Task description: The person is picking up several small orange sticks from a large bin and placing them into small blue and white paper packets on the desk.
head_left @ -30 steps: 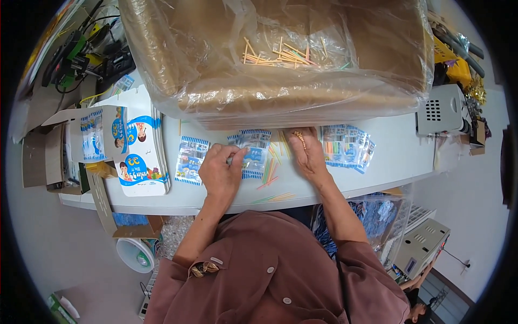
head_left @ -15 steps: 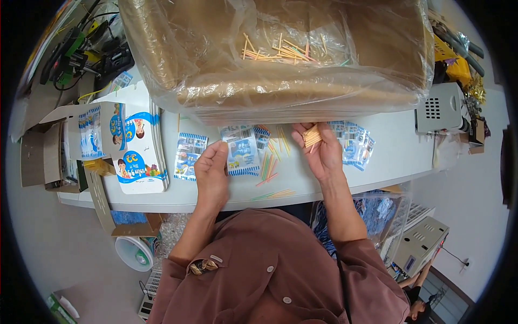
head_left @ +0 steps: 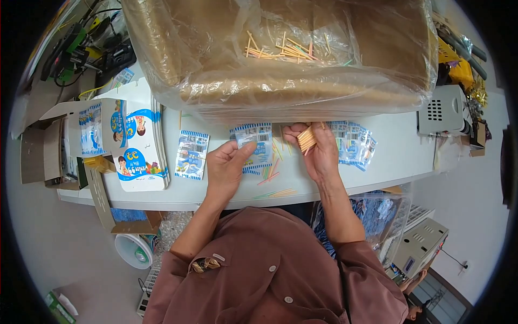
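My left hand (head_left: pixel 225 168) pinches a clear plastic packet (head_left: pixel 261 141) with blue striped edges between thumb and fingers, above the white table. My right hand (head_left: pixel 322 157) is closed around a bundle of thin pale-yellow sticks (head_left: pixel 306 140), their ends showing between thumb and fingers. Between the hands lie loose pink, green and yellow sticks (head_left: pixel 268 171). Left of my left hand is another blue-and-clear packet (head_left: pixel 192 155). Several more packets (head_left: pixel 354 143) overlap to the right of my right hand.
A big cardboard box lined with clear plastic (head_left: pixel 302 89) stands across the table's far side, with loose sticks (head_left: pixel 294 49) inside. Printed white cards (head_left: pixel 143 175) are stacked at left, beside an open carton (head_left: pixel 54 148) and packets. A grey ventilated machine (head_left: pixel 441 109) stands at right.
My left hand has moved right and now holds a packet up closer to the right hand. The right hand, with its bundle of sticks, has shifted slightly left.
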Demonstrator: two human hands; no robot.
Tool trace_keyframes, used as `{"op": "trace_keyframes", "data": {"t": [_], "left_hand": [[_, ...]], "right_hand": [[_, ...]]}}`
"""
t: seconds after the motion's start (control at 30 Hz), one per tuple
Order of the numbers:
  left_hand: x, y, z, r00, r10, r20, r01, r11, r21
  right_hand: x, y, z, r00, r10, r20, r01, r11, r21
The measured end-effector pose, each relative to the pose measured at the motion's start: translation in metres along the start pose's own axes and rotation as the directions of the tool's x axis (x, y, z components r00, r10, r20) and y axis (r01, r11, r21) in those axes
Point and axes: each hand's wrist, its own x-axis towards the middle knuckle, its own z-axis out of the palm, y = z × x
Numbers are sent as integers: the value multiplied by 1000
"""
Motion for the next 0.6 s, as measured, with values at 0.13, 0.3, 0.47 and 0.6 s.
{"op": "trace_keyframes", "data": {"t": [0.13,0.3,0.47,0.6], "left_hand": [[-7,-1,-7,986,60,155,-105,949,298],[-19,5,23,903,-182,390,163,983,81],[-7,-24,38,942,-137,306,76,976,203],[-6,-29,38,943,-46,328,-50,960,277]], "right_hand": [[0,1,1,999,-35,24,32,992,119],[-4,6,15,996,-48,-71,60,984,170],[-10,12,18,995,-99,-9,99,987,126],[-17,11,26,999,-28,-33,29,998,51]]}}
